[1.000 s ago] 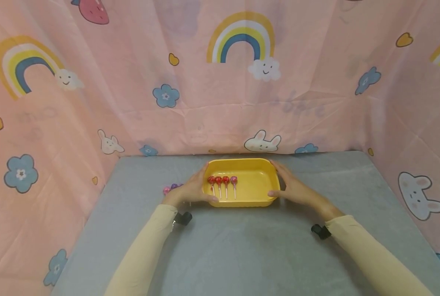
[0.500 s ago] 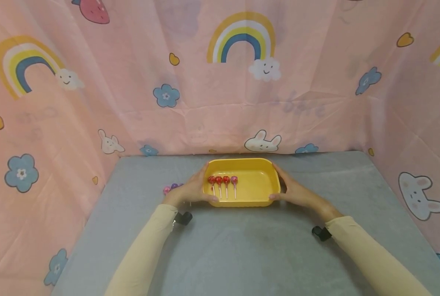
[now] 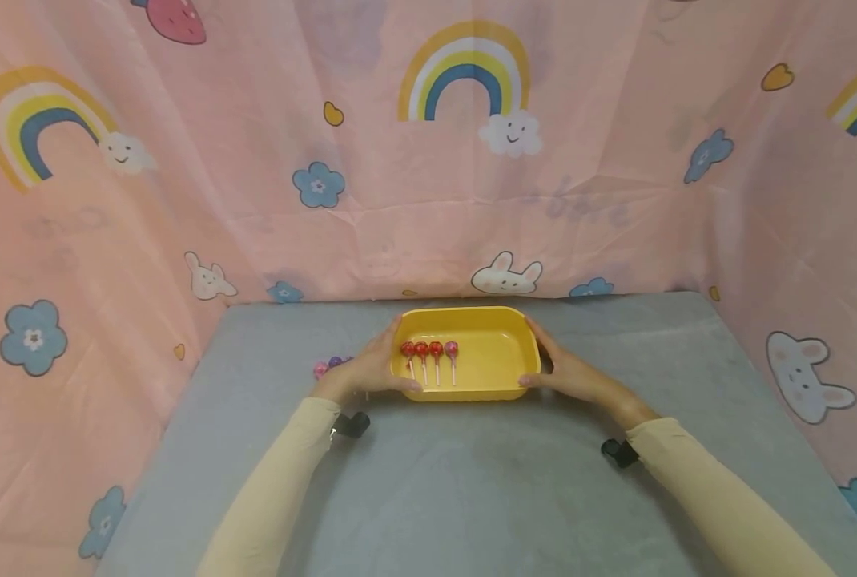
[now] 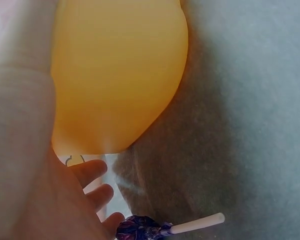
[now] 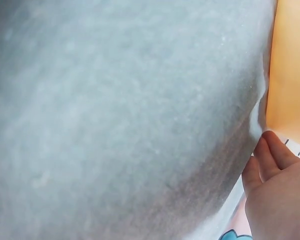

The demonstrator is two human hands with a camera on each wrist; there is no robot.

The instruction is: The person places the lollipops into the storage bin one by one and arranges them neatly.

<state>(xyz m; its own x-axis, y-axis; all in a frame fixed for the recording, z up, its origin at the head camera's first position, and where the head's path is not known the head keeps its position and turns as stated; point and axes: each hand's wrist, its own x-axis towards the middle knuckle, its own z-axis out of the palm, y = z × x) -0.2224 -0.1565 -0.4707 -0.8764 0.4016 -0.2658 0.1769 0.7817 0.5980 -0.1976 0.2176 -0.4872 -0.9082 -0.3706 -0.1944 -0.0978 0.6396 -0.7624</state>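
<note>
Yellow tray (image 3: pixel 472 396) and its contents showed almost no change in the head view. It appeared to rest on the gray bench (image 3: pixel 472 489), near the back edge before the pink curtain (image 3: pixel 587 176). The left hand (image 3: pixel 374 367) grasped its left end and the right hand (image 3: pixel 571 375) its right end, thumbs over the near side. Three red lollipops (image 3: pixel 422 350) and one pink-purple lollipop (image 3: pixel 452 349) lay in a row in the tray's left half, sticks toward the person. Outside, pink and purple candies (image 3: pixel 319 369) lay on the bench, partly hidden behind the left hand. Against the frame half a second earlier, everything, curtain included, sat slightly farther left, so the head camera had probably turned a little while the tray stayed put. The right thumb kept its place on the near corner, and the row had the same order and count. My judgement was that the tray was being held steady, with nothing added or removed.

At the left wrist, the fingers (image 4: pixel 101 196) reached past the tray's end, just beside a dark purple lollipop (image 4: pixel 140 227); I could not tell whether they touched it.

At the right wrist, the fingers (image 5: pixel 266 161) met the tray's far corner; that thumb was out of frame.
</note>
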